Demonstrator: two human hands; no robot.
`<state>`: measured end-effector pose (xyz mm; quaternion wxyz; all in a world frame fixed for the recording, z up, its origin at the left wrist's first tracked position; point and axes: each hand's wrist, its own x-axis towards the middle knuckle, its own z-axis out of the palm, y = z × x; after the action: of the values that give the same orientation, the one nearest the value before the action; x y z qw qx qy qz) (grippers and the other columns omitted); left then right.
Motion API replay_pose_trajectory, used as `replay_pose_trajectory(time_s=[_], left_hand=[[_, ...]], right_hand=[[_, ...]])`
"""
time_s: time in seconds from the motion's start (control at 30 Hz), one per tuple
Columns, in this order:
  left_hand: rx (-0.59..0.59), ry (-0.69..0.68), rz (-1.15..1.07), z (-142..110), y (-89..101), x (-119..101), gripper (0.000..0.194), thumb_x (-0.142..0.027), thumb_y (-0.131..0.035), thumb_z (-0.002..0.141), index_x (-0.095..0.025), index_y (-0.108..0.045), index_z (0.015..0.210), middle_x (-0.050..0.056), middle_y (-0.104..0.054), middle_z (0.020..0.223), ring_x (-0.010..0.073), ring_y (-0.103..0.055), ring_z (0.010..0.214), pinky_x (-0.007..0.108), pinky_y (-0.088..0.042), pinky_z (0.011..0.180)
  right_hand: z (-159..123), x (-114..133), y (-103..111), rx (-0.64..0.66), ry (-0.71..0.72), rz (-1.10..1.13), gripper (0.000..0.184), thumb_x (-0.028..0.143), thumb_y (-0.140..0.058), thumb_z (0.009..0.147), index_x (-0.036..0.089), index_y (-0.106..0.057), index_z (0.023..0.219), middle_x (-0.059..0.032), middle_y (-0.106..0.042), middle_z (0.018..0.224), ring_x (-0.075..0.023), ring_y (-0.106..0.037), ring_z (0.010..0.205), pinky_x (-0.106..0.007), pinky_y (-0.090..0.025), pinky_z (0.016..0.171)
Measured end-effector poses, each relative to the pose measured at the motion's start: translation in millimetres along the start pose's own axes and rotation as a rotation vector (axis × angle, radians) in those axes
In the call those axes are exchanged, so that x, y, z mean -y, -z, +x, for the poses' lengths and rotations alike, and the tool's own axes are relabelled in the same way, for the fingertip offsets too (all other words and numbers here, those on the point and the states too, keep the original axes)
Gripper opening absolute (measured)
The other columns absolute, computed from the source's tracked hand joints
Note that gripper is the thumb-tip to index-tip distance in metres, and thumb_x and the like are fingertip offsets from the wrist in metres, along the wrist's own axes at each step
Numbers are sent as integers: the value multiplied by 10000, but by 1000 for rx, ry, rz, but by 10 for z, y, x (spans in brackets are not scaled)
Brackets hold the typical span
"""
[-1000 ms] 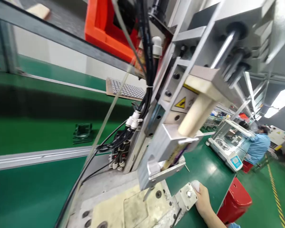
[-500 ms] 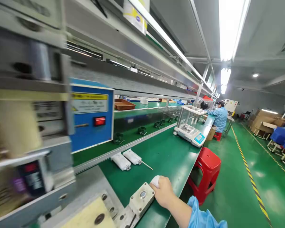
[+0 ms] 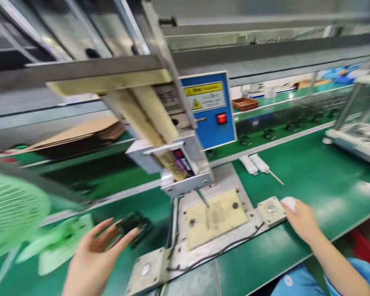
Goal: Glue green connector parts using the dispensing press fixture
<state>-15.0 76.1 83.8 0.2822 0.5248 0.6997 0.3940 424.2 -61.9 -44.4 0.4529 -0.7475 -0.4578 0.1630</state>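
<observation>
My left hand is at the lower left, with a small black part between its thumb and fingers. The thumb lies over the part, and blur hides its details. At the right, my right hand rests against the right button box, a white covering at its tip; its other fingers are hidden. Between the hands, a press stands above a pale yellow base plate. Nearer me, to the left of the plate, sits another button box.
A green fan stands at the left edge. Two white packets, one with a stick, lie behind the right button box. A blue control box is beside the press. Black parts line the belt; a scale stands far right.
My view has swung left, bringing the press, the fan and my left hand with the black part into sight. My right hand is still at the right button box.
</observation>
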Motion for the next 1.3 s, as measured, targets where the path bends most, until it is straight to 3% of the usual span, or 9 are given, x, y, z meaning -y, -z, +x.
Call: replay_pose_trajectory(time_s=[0.1, 0.23, 0.37, 0.5, 0.7, 0.9, 1.03, 1.17, 1.3], left_hand=[[226, 150, -274, -286, 101, 15, 755, -564, -925, 479, -350, -585, 1118, 8, -664, 1235, 320, -510, 1334, 391, -455, 1071], [712, 335, -344, -627, -290, -132, 833, -392, -977, 449, -255, -615, 1186, 80, -689, 1145, 290, -676, 1021, 399, -517, 906], [840, 379, -374, -667, -679, -324, 768, -284, -987, 413, -241, -643, 1098, 48, -678, 1038, 226, -654, 954, 341, -507, 838], [903, 248, -422, -489, -918, -461, 675, -331, -963, 490, -196, -633, 1062, 93, -689, 1088, 263, -649, 1040, 411, -484, 960], [823, 79, -409, -393, -1073, -395, 791, -290, -954, 492, -223, -559, 1174, 89, -661, 1206, 284, -601, 1186, 460, -358, 1141], [675, -274, -98, -510, -1068, -332, 571, -316, -834, 669, -230, -603, 1184, 100, -681, 1230, 318, -601, 1220, 442, -421, 1106], [654, -307, 34, -551, -1062, -329, 684, -360, -812, 697, -222, -561, 1318, 122, -687, 1253, 358, -606, 1225, 451, -459, 1074], [526, -371, 89, -582, -792, -254, 1029, -475, -857, 616, -224, -391, 1498, 131, -463, 1540, 389, -440, 1402, 452, -423, 1124], [175, -199, 109, -562, -297, 44, 759, -681, -683, 699, -261, -604, 1325, 51, -589, 1432, 381, -590, 1246, 388, -593, 843]], right_hand=[[-1, -82, 54, 28, -43, -23, 438, 595, -498, 757, 241, -753, 775, -88, -717, 814, -324, -668, 800, -402, -471, 733], [-32, -108, 119, -16, -107, -122, 447, 623, -513, 726, 261, -770, 779, -71, -725, 804, -314, -680, 765, -380, -503, 673], [-21, -183, 157, 0, -73, -142, 431, 622, -540, 737, 260, -771, 778, -62, -741, 836, -308, -695, 772, -349, -530, 643], [-14, -261, 167, 35, -72, -132, 417, 621, -565, 753, 254, -761, 784, -53, -746, 892, -287, -702, 810, -310, -540, 669], [-54, -197, 153, 10, -127, -107, 447, 635, -553, 741, 246, -766, 798, -51, -741, 901, -278, -697, 830, -303, -520, 685], [-41, -171, 147, -5, -143, -81, 462, 630, -575, 736, 225, -780, 820, -67, -743, 900, -296, -692, 851, -310, -509, 681], [-40, -160, 165, -35, -143, -91, 487, 638, -591, 706, 204, -782, 817, -83, -747, 881, -314, -689, 844, -321, -511, 677], [-60, -83, 204, -98, -269, -81, 542, 678, -628, 641, 185, -782, 808, -100, -750, 892, -354, -681, 910, -347, -522, 729], [-74, 70, 205, -136, -434, 49, 653, 735, -682, 629, 157, -782, 916, -100, -750, 962, -360, -662, 1010, -351, -532, 788]])
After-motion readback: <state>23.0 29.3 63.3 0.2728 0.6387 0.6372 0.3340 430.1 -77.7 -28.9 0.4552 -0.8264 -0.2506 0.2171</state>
